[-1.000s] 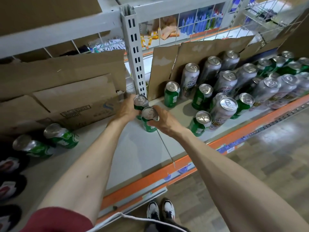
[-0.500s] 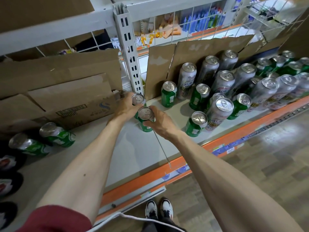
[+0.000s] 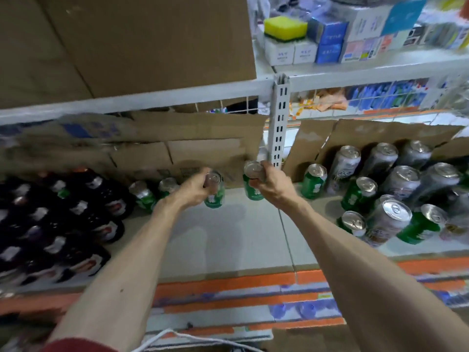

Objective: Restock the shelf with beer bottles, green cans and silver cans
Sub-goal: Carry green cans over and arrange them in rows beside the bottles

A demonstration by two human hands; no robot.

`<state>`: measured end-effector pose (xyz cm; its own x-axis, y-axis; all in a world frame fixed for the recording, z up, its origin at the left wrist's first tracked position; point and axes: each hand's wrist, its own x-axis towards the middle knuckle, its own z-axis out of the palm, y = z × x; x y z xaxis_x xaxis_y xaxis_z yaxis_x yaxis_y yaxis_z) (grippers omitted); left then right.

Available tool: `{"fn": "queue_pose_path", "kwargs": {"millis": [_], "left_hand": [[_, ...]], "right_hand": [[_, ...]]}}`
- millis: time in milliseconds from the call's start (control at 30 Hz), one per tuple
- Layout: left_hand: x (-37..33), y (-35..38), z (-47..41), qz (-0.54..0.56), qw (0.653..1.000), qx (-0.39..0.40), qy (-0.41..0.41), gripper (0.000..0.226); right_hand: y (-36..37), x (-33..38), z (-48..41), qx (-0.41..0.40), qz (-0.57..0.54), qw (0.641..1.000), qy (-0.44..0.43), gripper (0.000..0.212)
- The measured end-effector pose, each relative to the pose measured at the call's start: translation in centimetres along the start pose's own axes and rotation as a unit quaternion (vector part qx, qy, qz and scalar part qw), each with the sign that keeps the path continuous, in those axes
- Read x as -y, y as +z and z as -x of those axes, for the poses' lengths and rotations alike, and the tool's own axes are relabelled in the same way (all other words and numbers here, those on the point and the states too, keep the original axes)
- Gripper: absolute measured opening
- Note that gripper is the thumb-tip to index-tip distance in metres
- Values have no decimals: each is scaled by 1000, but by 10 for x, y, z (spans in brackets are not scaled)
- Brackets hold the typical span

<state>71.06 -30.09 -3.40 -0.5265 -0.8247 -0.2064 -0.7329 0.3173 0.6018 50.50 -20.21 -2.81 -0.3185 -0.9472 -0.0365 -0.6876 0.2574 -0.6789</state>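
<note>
Left hand (image 3: 193, 189) grips a green can (image 3: 216, 198), right hand (image 3: 273, 187) a second green can (image 3: 252, 193); open shelf (image 3: 228, 250) lies between beer bottles (image 3: 76, 224) and silver cans (image 3: 390, 221).

Two green cans (image 3: 215, 199) held by tops; beer bottles (image 3: 111, 209) left, silver cans (image 3: 388, 222) right.

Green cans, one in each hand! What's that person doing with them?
A person is stocking a shop shelf. Their left hand holds a green can by its top, and their right hand holds a second green can, both near the cardboard at the back. Dark beer bottles fill the left side. Silver cans and more green ones crowd the right.
</note>
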Motion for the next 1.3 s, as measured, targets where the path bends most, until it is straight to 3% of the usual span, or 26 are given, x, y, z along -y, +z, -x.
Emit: {"fn": "queue_pose_path", "kwargs": {"millis": [200, 400, 567, 867, 1300], "left_hand": [[69, -70, 85, 7, 991, -63, -118, 58], [119, -115, 156, 46, 979, -111, -164, 52], [149, -131, 165, 62, 975, -136, -163, 47], [170, -143, 108, 62, 993, -50, -82, 56], [207, -94, 76, 63, 992, 6, -109, 49]], "right_hand": [[71, 94, 0, 75, 13, 994, -79, 47], [130, 169, 4, 121, 9, 985, -126, 44], [162, 197, 6, 122, 20, 985, -120, 44], [178, 204, -4, 57, 48, 996, -51, 48], [211, 159, 8, 59, 32, 997, 38, 46]]}}
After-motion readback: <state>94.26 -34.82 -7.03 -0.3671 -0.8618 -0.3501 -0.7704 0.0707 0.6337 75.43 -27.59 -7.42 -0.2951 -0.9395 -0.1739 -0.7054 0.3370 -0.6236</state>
